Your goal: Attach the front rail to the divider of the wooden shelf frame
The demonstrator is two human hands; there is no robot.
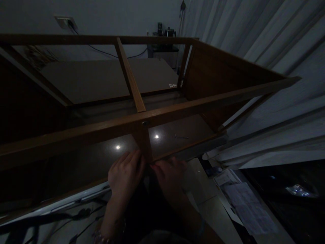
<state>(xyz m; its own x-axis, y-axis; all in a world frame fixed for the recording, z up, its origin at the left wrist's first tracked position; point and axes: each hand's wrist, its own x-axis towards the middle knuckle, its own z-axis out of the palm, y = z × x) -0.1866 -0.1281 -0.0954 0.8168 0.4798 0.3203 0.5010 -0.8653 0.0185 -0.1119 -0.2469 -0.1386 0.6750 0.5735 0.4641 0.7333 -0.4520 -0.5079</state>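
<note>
Head view: the left hand [125,171] and right hand [170,174] were curled near each other at the foot of the wooden frame [177,108]'s middle post [143,141]; dimness hid how tightly either grip closed, or on what.

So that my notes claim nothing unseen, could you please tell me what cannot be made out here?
Head view: whether the left hand or right hand holds anything small by the upright; the hands themselves hide it.
Head view: the left end of the wooden frame; the picture's left edge cuts it off.
Head view: any print on the paper; too small and dim.
</note>
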